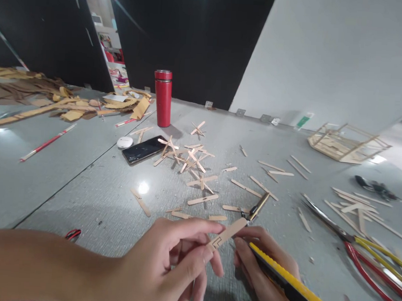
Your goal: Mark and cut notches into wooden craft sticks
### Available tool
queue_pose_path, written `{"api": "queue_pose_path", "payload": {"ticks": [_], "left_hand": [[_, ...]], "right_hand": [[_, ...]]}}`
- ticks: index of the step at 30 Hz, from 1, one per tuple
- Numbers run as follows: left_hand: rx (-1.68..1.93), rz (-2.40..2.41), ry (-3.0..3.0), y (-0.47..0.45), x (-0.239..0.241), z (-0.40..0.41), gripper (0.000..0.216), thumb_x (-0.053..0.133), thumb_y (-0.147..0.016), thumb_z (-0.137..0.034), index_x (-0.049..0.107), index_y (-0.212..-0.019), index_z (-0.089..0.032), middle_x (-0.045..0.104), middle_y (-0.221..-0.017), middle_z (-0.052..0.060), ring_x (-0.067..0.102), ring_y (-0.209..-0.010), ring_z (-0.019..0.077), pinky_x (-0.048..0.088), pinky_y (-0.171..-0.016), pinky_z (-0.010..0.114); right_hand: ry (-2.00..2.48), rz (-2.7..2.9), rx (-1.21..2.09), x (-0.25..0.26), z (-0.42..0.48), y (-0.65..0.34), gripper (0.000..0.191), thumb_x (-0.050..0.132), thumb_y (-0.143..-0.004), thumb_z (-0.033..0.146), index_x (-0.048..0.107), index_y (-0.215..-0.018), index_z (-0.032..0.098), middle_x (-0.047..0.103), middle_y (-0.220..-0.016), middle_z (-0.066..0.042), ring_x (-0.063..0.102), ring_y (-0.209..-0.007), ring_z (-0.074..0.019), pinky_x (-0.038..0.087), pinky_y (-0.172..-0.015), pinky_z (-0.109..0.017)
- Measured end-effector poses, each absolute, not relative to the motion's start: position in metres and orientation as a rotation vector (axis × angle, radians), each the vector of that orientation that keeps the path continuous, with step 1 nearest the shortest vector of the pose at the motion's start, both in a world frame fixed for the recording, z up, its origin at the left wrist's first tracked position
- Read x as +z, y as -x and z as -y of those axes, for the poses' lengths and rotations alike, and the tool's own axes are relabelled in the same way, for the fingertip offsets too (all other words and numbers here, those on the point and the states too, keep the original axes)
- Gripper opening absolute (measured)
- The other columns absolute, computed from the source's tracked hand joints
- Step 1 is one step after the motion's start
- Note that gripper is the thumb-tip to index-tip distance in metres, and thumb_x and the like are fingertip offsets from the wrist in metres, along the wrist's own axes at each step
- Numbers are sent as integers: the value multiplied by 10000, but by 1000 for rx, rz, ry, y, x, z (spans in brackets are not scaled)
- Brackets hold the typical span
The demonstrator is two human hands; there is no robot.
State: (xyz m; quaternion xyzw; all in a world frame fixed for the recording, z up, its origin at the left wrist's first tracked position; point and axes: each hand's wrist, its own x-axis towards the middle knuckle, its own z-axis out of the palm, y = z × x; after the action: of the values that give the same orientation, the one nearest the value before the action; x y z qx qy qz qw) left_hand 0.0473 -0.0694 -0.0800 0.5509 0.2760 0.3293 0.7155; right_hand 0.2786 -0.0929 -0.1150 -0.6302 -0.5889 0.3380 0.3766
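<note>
My left hand (181,258) pinches a flat wooden craft stick (229,234) between thumb and fingers. Dark angular lines show on the stick near my thumb. My right hand (265,263) is wrapped round a yellow-and-black utility knife (291,283), its fingertips close to the stick's right side. The knife's blade cannot be made out clearly. Just beyond the stick's far end lies a slim gold-and-black object (259,206). Several loose craft sticks (203,199) are spread on the grey table in front of my hands, some stacked crosswise into small star-like pieces (192,161).
Scissors (344,234) with red and yellow handles lie at right, near a pile of sticks (357,207) and a wooden frame (347,146). A red flask (162,98), a phone (144,150) and a white case (124,142) stand or lie farther back. Cardboard scraps (77,106) cover the back left.
</note>
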Motion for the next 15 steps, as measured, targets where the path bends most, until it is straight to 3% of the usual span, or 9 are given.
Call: {"api": "queue_pose_path", "payload": {"ticks": [7,10,15], "left_hand": [[532,-672,-1422,-47,-83,52,207,491,-1072,-370,574,-1117,-186,643,-855,8,579,-568,80,450,-487,175],[406,-706,-1908,-47,-85,37,236,420,-1086,-279,606,-978,-182,670,-826,3,592,-642,97,499,-611,215],[361,-662,-2226,-48,-95,23,131,586,-959,-117,688,-909,-182,677,-892,29,640,-891,186,503,-803,305]], "right_hand": [[1387,1447,917,-126,98,-282,376,497,-1025,545,613,-1244,263,591,-575,51,510,-470,-135,424,-461,-233],[1470,1360,868,-127,100,-279,318,545,-1017,529,595,-1181,261,597,-559,60,485,-438,-121,389,-422,-209],[1525,1487,712,-135,97,-283,289,615,-980,460,648,-1161,237,616,-660,32,532,-485,-132,422,-450,-225]]}}
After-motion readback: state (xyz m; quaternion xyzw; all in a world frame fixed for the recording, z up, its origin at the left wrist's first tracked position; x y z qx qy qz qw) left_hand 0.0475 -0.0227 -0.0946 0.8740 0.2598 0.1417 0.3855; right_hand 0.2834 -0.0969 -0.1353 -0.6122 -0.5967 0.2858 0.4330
